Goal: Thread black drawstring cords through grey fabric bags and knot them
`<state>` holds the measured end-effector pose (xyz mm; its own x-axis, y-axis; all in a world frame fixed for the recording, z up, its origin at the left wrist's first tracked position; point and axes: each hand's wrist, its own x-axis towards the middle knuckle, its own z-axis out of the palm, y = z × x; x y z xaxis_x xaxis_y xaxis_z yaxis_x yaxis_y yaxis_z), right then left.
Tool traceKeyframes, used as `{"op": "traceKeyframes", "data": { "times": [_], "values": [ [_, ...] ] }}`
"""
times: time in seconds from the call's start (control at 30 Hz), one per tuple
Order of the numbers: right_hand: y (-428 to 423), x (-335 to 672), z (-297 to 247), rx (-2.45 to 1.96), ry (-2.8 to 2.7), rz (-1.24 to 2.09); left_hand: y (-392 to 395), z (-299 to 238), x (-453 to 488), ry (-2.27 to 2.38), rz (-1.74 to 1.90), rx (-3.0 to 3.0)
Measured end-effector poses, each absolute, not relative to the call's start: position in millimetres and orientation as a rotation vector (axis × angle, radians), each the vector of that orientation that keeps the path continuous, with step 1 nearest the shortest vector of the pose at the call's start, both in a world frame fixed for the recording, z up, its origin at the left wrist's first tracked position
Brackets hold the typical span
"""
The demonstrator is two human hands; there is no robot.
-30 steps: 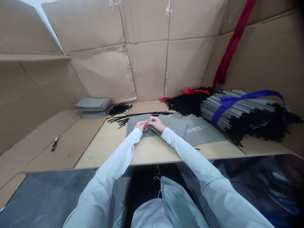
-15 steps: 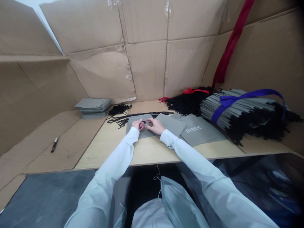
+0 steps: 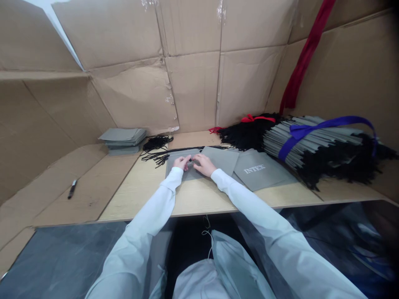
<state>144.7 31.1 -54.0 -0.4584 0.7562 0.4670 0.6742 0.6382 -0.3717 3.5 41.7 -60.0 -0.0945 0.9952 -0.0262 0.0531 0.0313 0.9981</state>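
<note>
My left hand (image 3: 181,162) and my right hand (image 3: 203,164) rest close together on a flat grey fabric bag (image 3: 173,169) lying on the wooden table (image 3: 199,199). Their fingertips meet in a pinch at the bag's upper middle, with the fingers curled. What lies between the fingertips is too small to name. A long black cord (image 3: 187,148) runs along the bag's far edge. A second grey bag (image 3: 222,160) lies partly under my right hand's side. Both arms wear pale long sleeves.
A grey bag printed INTEX (image 3: 258,170) lies to the right. Behind it sit a bundle of grey bags tied with blue ribbon (image 3: 311,139) and black cords with a red tie (image 3: 246,133). Left: loose black cords (image 3: 156,143), a grey stack (image 3: 123,139), a marker (image 3: 72,189). Cardboard walls surround.
My hands have dropped from a raised pinch to lie low on the grey bag. The second grey bag has settled flatter beside my right hand.
</note>
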Motion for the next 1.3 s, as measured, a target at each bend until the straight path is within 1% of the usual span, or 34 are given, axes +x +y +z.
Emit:
{"op": "traceKeyframes", "data": {
  "times": [0.2,0.43,0.53,0.7,0.93,1.17,1.3],
  "values": [
    [29.3,145.7,-47.5,-1.141,-2.236,0.107,32.6,-53.5,7.1,0.998,1.278,1.119],
    [24.0,147.6,-43.8,-1.142,-2.253,0.088,33.9,-58.2,5.8,0.979,1.235,1.243],
    [24.9,148.5,-43.1,-1.135,-2.212,0.174,35.0,-59.2,4.7,0.943,1.231,1.244],
    [28.0,154.1,-36.8,-1.115,-2.106,0.365,29.6,-51.9,5.2,0.854,1.226,1.021],
    [28.4,157.4,-34.3,-1.070,-2.006,0.588,24.1,-43.7,2.9,0.886,1.166,0.934],
    [32.1,156.2,-38.0,-1.164,-1.997,0.589,27.8,-48.8,1.9,0.878,1.211,0.944],
    [32.1,155.2,-39.3,-1.221,-2.148,0.444,28.9,-49.6,2.4,0.997,1.234,1.050]
  ]
}}
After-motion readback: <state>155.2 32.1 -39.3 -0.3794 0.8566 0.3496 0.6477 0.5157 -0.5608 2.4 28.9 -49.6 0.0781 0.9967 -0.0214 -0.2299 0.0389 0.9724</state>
